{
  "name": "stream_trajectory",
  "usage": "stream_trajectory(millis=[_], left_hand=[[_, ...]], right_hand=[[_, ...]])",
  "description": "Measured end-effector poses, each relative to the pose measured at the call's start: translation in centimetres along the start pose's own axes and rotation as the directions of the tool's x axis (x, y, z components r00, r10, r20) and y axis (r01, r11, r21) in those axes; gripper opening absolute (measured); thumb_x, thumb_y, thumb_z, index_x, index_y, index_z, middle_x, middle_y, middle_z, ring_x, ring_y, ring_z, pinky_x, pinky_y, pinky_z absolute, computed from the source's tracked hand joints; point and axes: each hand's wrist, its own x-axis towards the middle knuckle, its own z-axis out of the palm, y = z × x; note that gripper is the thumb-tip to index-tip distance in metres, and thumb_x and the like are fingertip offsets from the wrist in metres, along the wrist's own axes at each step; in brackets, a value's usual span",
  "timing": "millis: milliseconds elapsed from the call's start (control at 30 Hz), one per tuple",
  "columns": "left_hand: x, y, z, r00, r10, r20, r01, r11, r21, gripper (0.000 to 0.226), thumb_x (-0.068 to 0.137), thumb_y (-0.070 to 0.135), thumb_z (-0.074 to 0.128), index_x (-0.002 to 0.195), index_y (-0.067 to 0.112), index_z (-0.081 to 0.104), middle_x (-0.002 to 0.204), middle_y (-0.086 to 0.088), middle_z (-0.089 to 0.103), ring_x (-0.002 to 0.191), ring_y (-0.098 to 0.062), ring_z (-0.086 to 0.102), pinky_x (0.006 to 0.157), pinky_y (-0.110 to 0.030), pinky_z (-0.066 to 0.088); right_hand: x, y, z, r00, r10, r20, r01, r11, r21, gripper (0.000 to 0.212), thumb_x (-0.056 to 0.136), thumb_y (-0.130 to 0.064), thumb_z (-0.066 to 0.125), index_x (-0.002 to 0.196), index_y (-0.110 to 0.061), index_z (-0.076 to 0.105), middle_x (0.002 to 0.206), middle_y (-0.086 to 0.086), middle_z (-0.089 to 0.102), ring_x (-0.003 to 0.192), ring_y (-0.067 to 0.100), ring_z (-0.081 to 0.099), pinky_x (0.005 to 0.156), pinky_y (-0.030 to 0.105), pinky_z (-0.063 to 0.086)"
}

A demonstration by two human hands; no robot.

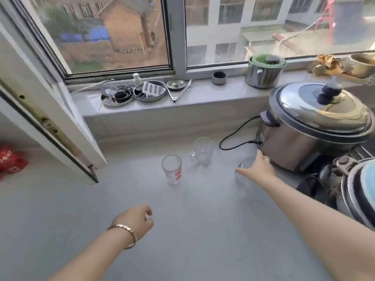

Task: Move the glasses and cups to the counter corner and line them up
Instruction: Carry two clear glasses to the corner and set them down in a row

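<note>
A clear tumbler with red print [172, 169] stands upright on the pale grey counter [101, 209]. Behind it to the right stands a clear glass mug with a handle [203, 150]. A third clear glass [244, 171] sits further right beside the rice cooker; my right hand [258, 166] reaches over it with fingers wrapped around its rim, partly hiding it. My left hand [139, 219], with a gold bracelet on the wrist, hovers low over the counter in front, fingers loosely curled and holding nothing.
A large steel rice cooker [316, 126] with a black cord [233, 138] stands at the right. A kettle [353, 187] sits in front of it. The window sill holds metal dishes [150, 91], tongs and a steel pot [263, 72]. An open window sash [46, 118] juts in from the left.
</note>
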Motion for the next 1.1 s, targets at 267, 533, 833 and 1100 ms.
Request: stream_trajectory(millis=[267,533,833,1100], left_hand=[[5.1,5.4,-1.3,0.991,-0.129,-0.041,0.114,0.962,-0.250,0.066,0.086,0.033,0.056,0.143,0.025,0.023,0.146,-0.002,0.036,0.126,-0.022,0.049,0.102,-0.035,0.044],[11.6,9.8,-2.2,0.943,-0.270,-0.192,0.123,0.823,-0.555,0.083,0.070,0.038,0.075,0.139,0.025,0.031,0.142,0.001,0.041,0.122,-0.020,0.051,0.096,-0.036,0.045],[3.4,6.3,-0.1,0.913,-0.344,-0.220,0.100,0.712,-0.695,0.069,0.061,0.040,0.082,0.120,0.030,0.049,0.111,0.009,0.056,0.100,-0.011,0.060,0.084,-0.025,0.046],[-15.0,-4.7,4.7,0.761,-0.603,-0.238,0.233,0.597,-0.768,0.063,0.057,0.036,0.086,0.095,0.050,0.037,0.102,0.018,0.054,0.099,-0.002,0.059,0.084,-0.019,0.044]], right_hand=[[2.6,1.3,1.2,0.990,-0.137,0.028,0.136,0.990,0.018,0.069,0.069,-0.036,0.076,0.128,-0.016,0.046,0.127,0.007,0.050,0.116,0.026,0.053,0.088,0.034,0.044],[1.7,-1.0,1.4,0.930,-0.335,0.149,0.330,0.942,0.058,0.070,0.065,-0.041,0.079,0.126,-0.024,0.049,0.128,-0.005,0.053,0.117,0.015,0.053,0.090,0.030,0.043],[-2.4,-4.8,3.0,0.774,-0.560,0.294,0.595,0.803,-0.035,0.069,0.067,-0.045,0.077,0.126,-0.028,0.046,0.127,-0.010,0.051,0.113,0.015,0.057,0.084,0.028,0.043],[-15.9,-10.1,7.9,0.358,-0.754,0.550,0.901,0.434,0.008,0.070,0.068,-0.051,0.073,0.127,-0.032,0.042,0.132,-0.015,0.046,0.106,0.015,0.059,0.082,0.026,0.042]])
